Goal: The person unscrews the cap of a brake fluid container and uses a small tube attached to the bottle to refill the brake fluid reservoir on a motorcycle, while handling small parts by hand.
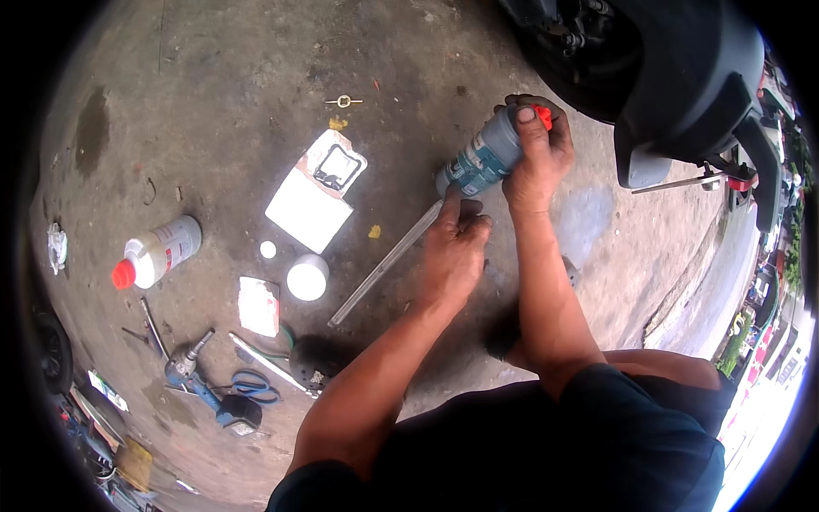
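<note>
My right hand [539,149] grips a grey bottle [484,155] with a teal label and red cap, held tilted over the floor. Below it, my left hand [456,247] is closed on a long clear tube [384,264] that slants down to the lower left, its index finger reaching up against the bottle's bottom end. Left of my hands lie an open white packet [309,218] with a dark square frame on it, a white round container [307,277], a small white disc [268,249] and a small brass-coloured piece [345,101].
A black vehicle [682,77] stands at upper right, near my right hand. On the floor [213,94] at left lie a silver-white bottle [166,250] with red cap, a blue power tool [186,367], scissors [252,388] and a white package [258,303]. A tyre [53,350] and clutter edge the lower left.
</note>
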`<state>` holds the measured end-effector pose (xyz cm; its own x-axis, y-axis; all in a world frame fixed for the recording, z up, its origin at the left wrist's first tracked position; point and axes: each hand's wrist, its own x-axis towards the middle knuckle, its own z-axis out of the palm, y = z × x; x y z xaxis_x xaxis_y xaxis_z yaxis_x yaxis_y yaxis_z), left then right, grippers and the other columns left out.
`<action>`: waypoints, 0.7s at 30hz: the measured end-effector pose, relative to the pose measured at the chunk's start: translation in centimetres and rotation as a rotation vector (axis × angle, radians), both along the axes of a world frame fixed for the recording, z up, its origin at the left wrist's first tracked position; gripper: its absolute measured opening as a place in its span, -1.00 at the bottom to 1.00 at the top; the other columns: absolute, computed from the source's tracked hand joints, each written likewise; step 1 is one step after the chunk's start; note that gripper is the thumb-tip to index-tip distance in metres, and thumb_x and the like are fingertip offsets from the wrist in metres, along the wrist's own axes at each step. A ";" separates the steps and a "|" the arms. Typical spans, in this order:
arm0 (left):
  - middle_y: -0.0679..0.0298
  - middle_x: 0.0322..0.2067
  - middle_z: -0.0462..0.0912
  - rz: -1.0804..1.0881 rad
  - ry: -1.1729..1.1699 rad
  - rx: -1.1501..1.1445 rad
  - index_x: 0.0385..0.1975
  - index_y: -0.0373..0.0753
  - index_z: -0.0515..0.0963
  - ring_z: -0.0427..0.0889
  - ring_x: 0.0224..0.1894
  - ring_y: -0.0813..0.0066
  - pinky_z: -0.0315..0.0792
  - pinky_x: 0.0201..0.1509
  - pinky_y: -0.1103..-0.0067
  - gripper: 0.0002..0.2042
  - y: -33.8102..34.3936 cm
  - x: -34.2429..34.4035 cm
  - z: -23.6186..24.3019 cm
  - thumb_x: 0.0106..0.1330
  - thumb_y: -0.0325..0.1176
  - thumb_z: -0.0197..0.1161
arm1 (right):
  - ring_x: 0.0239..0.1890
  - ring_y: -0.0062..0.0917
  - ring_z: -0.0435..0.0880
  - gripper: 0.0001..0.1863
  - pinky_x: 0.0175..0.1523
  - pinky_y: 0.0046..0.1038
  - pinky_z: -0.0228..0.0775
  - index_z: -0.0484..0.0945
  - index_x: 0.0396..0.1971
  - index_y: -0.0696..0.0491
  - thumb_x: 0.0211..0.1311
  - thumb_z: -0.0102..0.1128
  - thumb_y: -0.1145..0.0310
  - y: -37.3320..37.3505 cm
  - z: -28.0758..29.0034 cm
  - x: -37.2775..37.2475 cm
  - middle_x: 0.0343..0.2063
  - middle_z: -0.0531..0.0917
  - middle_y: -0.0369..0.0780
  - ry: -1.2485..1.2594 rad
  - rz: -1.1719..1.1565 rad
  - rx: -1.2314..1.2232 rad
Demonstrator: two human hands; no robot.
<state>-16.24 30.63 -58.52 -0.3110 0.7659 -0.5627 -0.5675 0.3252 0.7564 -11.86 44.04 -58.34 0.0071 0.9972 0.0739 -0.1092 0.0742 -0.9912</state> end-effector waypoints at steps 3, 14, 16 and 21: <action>0.28 -0.27 0.55 -0.004 -0.024 -0.059 0.02 -0.34 0.47 0.55 -0.23 0.55 0.49 -0.23 0.54 -0.66 1.0 0.4 1.9 0.22 -0.47 0.12 | -0.28 -0.61 0.53 -0.77 -0.08 -0.56 0.38 0.60 -0.31 0.16 0.09 0.37 0.36 -0.7 0.0 0.1 -0.35 0.64 -0.26 -0.081 0.011 0.051; 0.27 -0.44 0.49 0.339 -0.967 0.206 -0.07 -0.20 0.39 0.56 -0.38 0.32 0.50 -0.19 0.30 -0.69 0.5 -0.6 0.2 0.15 -0.46 0.09 | -0.31 -0.39 0.64 -0.68 -0.14 -0.41 0.52 0.51 -0.22 0.21 0.16 0.28 0.28 -0.1 -0.7 0.6 -0.32 0.64 -0.11 -0.075 -0.013 0.082; 0.27 -0.45 0.49 0.358 -0.995 0.198 -0.08 -0.19 0.39 0.55 -0.38 0.31 0.50 -0.17 0.27 -0.69 0.4 -0.6 -0.1 0.14 -0.46 0.10 | -0.31 -0.40 0.63 -0.69 -0.14 -0.41 0.51 0.50 -0.22 0.21 0.17 0.27 0.28 -0.5 -0.5 0.4 -0.32 0.63 -0.12 -0.086 -0.010 0.098; 0.28 -0.46 0.48 0.422 -0.992 0.187 -0.14 -0.18 0.43 0.53 -0.36 0.33 0.47 -0.12 0.24 -0.74 0.6 -0.3 -0.8 0.15 -0.45 0.13 | -0.30 -0.47 0.60 -0.69 -0.12 -0.46 0.46 0.52 -0.23 0.20 0.16 0.27 0.28 -0.7 -0.3 0.1 -0.32 0.63 -0.15 -0.150 -0.014 0.141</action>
<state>-16.51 31.27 -59.34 -0.0410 0.8038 -0.5935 -0.9904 -0.1110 -0.0819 -11.75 43.33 -58.68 -0.0010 0.9768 0.2140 0.0404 0.2139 -0.9760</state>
